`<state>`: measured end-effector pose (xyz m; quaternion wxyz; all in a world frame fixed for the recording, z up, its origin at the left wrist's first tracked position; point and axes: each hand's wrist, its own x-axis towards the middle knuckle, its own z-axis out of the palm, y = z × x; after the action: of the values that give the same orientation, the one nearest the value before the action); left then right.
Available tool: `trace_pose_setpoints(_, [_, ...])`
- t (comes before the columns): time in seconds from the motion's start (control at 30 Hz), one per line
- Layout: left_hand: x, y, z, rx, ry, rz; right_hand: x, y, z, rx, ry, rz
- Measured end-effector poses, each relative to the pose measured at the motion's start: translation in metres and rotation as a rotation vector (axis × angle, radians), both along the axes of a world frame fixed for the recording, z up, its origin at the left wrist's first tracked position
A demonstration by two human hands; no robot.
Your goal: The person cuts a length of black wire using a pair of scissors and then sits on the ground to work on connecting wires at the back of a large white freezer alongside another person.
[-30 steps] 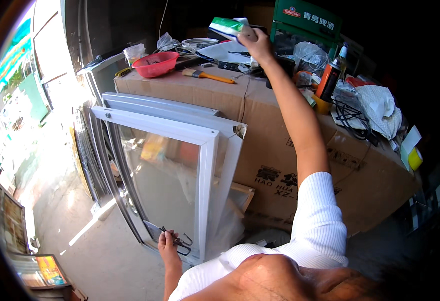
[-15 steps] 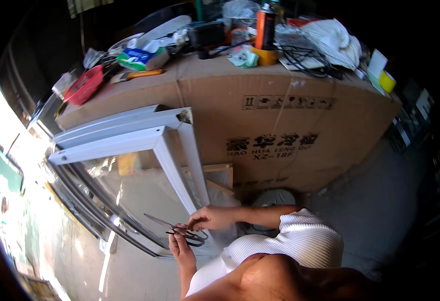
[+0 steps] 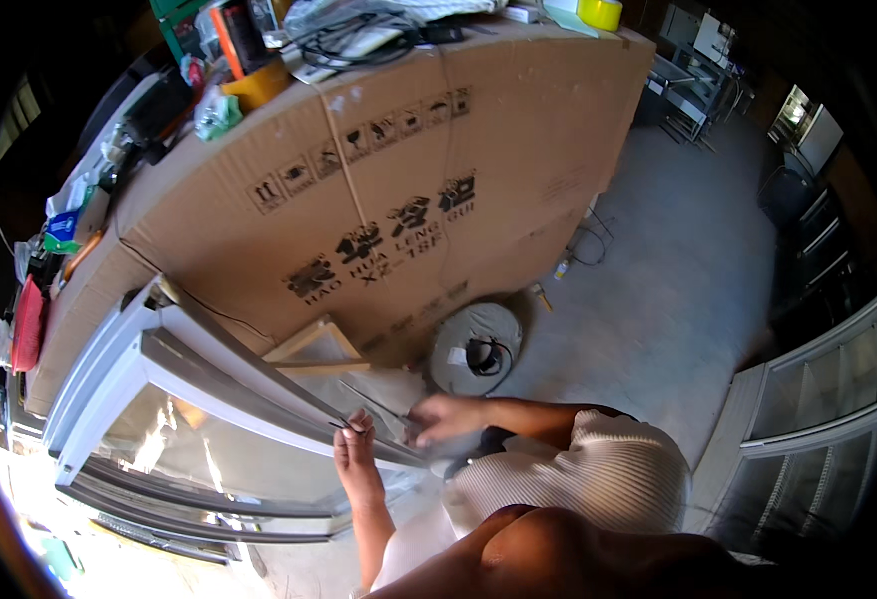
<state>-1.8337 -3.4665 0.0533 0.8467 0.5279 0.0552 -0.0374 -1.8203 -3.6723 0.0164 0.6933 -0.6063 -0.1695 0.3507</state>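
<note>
My left hand (image 3: 358,459) is closed on a slender dark item (image 3: 378,404), with a long thin part and black loops; I cannot make out whether it is scissors. My right hand (image 3: 438,419) is just right of it, blurred, its fingers near that item. Behind both hands, white-framed glazed panels (image 3: 189,359) lean at the lower left against a big cardboard box (image 3: 518,150), with a small wooden frame (image 3: 323,339) between.
Clutter tops the box: a red basin (image 3: 27,319), cables (image 3: 348,40), a spray can (image 3: 239,38), yellow tape (image 3: 598,14). A round grey object (image 3: 473,344) lies on the concrete floor (image 3: 678,250). More glazed frames (image 3: 808,419) stand at right.
My right hand has let go of the green-and-white packet on the box and come down beside my left. The view has swung rightward, showing more floor.
</note>
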Motion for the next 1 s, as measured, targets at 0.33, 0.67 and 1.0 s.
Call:
trace_pose_setpoints(0.33, [-0.073,-0.093,-0.032,0.16,0.199,-0.082,-0.071,-0.18,-0.091,-0.382,0.292,-0.22])
trace_pose_setpoints(0.67, [-0.143,-0.256,-0.12,-0.331,0.597,0.084,-0.055,-0.347,-0.205,-0.464,0.776,-0.387])
trace_pose_setpoints(1.0, [-0.219,-0.291,-0.308,0.349,0.933,0.201,-0.006,-0.296,-0.431,-1.047,-0.094,0.099])
